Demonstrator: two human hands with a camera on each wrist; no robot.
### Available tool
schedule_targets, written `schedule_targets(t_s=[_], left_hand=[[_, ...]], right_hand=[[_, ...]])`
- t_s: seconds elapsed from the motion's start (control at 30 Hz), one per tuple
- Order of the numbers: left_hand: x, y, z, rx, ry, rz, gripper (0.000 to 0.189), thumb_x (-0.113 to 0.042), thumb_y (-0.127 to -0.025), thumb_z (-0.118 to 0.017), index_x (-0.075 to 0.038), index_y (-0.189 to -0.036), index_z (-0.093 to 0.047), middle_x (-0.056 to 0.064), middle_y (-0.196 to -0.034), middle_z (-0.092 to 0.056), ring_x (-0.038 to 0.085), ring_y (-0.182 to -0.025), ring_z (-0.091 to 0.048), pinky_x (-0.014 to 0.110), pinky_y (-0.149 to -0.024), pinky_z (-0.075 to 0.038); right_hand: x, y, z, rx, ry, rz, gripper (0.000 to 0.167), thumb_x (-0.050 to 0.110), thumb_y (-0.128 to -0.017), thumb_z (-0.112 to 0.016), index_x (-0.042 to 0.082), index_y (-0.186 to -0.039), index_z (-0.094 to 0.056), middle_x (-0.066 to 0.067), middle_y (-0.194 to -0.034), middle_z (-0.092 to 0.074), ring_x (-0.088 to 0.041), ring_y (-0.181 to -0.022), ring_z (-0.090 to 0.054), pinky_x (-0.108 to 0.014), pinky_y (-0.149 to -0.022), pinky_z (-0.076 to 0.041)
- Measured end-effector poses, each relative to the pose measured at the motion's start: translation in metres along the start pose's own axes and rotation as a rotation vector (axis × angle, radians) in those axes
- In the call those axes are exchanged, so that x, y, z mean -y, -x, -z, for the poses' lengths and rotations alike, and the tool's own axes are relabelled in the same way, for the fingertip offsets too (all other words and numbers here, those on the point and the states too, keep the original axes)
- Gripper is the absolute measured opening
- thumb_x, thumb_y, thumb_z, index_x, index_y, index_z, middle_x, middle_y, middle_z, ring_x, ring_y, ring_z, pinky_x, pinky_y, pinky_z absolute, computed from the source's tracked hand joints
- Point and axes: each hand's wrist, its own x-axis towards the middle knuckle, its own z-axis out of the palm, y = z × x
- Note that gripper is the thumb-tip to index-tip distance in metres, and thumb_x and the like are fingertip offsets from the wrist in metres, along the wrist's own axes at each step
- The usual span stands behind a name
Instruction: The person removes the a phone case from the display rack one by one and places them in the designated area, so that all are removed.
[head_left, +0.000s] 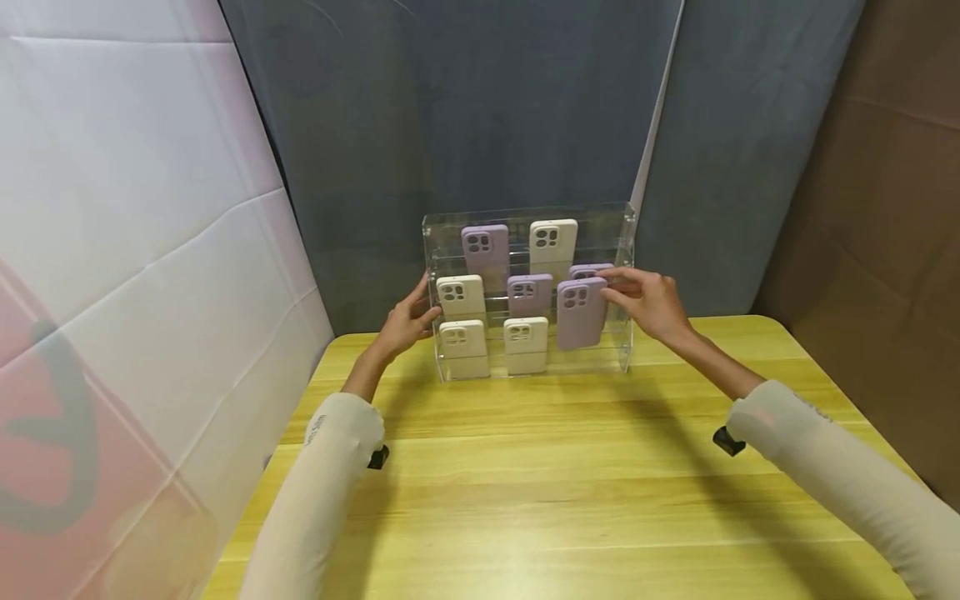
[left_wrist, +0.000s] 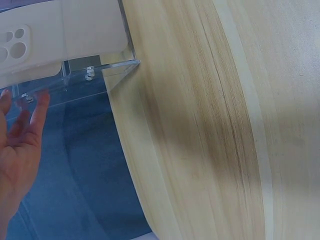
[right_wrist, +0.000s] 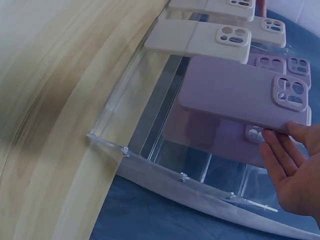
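A clear acrylic display rack (head_left: 528,212) stands on the wooden table, with white and purple phone cases in its tiers. My right hand (head_left: 654,302) pinches a purple phone case (head_left: 581,321) by its upper right side, in front of the rack's right part. Behind it, another purple case (head_left: 590,271) is partly covered. In the right wrist view, thumb and fingers hold the purple case's camera end. My left hand (head_left: 405,322) grips the rack's left side panel, beside a white case (head_left: 461,297). Some left fingers are hidden behind the panel in the head view.
Two white cases (head_left: 527,346) sit in the bottom tier. A purple case (head_left: 485,248) and a white case (head_left: 553,242) stand in the top tier. A dark curtain (head_left: 525,108) hangs behind the table (head_left: 540,483), with a white panel (head_left: 142,150) at the left.
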Motion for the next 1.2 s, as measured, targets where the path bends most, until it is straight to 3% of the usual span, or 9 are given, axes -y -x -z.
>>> schedule_targets(t_s=[0.23,0.63,0.93,1.2], left_hand=[[0.002,0.002,0.000,-0.003,-0.007,-0.007,0.078,-0.018,-0.109,-0.057,-0.043,-0.166,-0.010,0.023,-0.169,-0.021,0.039,-0.152,-0.031,0.054,-0.101,-0.055],[0.004,0.002,0.001,0.000,-0.006,0.006,0.078,-0.020,-0.109,-0.058,-0.043,-0.166,-0.009,0.027,-0.167,-0.021,0.039,-0.154,-0.028,0.055,-0.101,-0.055],[0.002,0.002,0.002,0.001,0.005,0.016,0.078,-0.020,-0.109,-0.058,-0.043,-0.165,-0.009,0.025,-0.168,-0.021,0.040,-0.152,-0.031,0.055,-0.101,-0.054],[-0.001,0.000,-0.001,0.008,0.015,0.016,0.079,-0.020,-0.108,-0.058,-0.042,-0.166,-0.010,0.029,-0.167,-0.022,0.041,-0.151,-0.033,0.055,-0.101,-0.055]], right_hand=[[0.007,-0.001,-0.006,0.040,-0.018,-0.023,0.031,0.011,-0.096,-0.076,0.007,-0.127,-0.075,-0.021,-0.115,-0.075,-0.035,-0.097,-0.076,-0.052,-0.079,-0.064],[0.024,0.000,-0.023,0.136,-0.138,-0.073,0.036,0.013,-0.096,-0.076,0.010,-0.132,-0.073,-0.018,-0.114,-0.076,-0.032,-0.093,-0.077,-0.044,-0.078,-0.065],[0.036,-0.005,-0.056,0.234,-0.288,-0.108,0.036,0.008,-0.097,-0.075,0.006,-0.133,-0.072,-0.021,-0.111,-0.076,-0.033,-0.090,-0.078,-0.029,-0.071,-0.065],[0.045,-0.002,-0.093,0.286,-0.438,-0.155,0.037,-0.002,-0.095,-0.073,-0.003,-0.132,-0.069,-0.026,-0.111,-0.074,-0.046,-0.093,-0.074,-0.041,-0.078,-0.066]])
